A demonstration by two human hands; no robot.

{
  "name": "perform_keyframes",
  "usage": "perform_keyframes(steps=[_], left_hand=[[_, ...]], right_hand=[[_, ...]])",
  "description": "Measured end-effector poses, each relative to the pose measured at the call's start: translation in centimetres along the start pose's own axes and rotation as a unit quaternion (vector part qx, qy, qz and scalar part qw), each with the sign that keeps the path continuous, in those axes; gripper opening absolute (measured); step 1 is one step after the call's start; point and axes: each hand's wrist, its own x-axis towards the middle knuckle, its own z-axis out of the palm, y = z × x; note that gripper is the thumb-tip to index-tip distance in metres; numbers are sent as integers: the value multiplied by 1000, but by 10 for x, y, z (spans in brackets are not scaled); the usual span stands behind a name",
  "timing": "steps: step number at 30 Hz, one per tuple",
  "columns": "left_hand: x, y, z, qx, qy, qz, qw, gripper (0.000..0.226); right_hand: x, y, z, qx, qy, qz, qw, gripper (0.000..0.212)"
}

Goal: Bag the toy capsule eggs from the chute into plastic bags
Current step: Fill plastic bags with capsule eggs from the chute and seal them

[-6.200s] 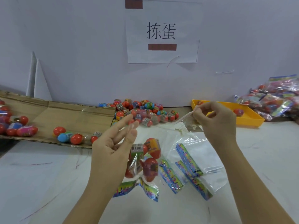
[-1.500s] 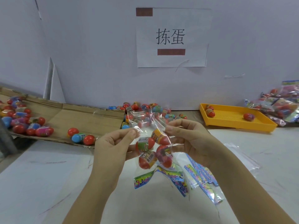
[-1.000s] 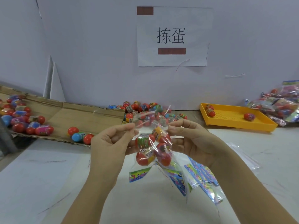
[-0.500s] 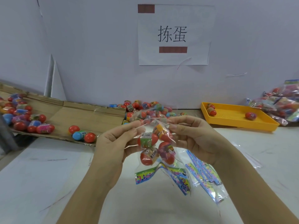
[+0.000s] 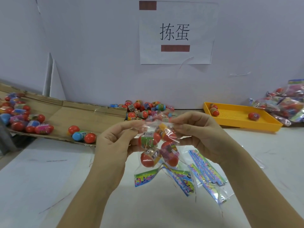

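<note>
A clear plastic bag (image 5: 158,168) with a printed colour strip at its bottom hangs above the white table. It holds several red and orange capsule eggs (image 5: 148,140). My left hand (image 5: 115,145) pinches the bag's top edge on the left. My right hand (image 5: 195,134) pinches the same edge on the right, close to the left fingers. Loose eggs (image 5: 82,135) lie on the cardboard chute (image 5: 54,117) at the left, and a pile of eggs (image 5: 141,109) sits at its end by the wall.
Empty printed bags (image 5: 207,175) lie flat on the table under my right wrist. A yellow tray (image 5: 238,122) with three eggs stands at the back right. Filled bags (image 5: 286,102) are heaped at the far right. A paper sign (image 5: 176,32) hangs on the wall.
Earlier my hands were apart, holding the bag's mouth wide. They have come together at the bag's top, which is now pinched nearly closed, and the bag stays lifted.
</note>
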Motion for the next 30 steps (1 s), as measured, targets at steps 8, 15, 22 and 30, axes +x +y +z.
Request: perform_keyframes(steps=[8,15,22,30], left_hand=[[0,1,-4,-13,-39,10,999,57],[0,-1,-9,32,-79,35,996,63],[-4,4,-4,41,-111,71,990,39],[-7,5,-4,57,-135,78,986,42]], right_hand=[[-1,-3,4,-5,-18,-33,999,25],[-1,-4,7,5,-23,-47,999,26],[-1,-4,7,40,-18,-39,998,26],[-3,-6,7,54,-15,-32,998,4]])
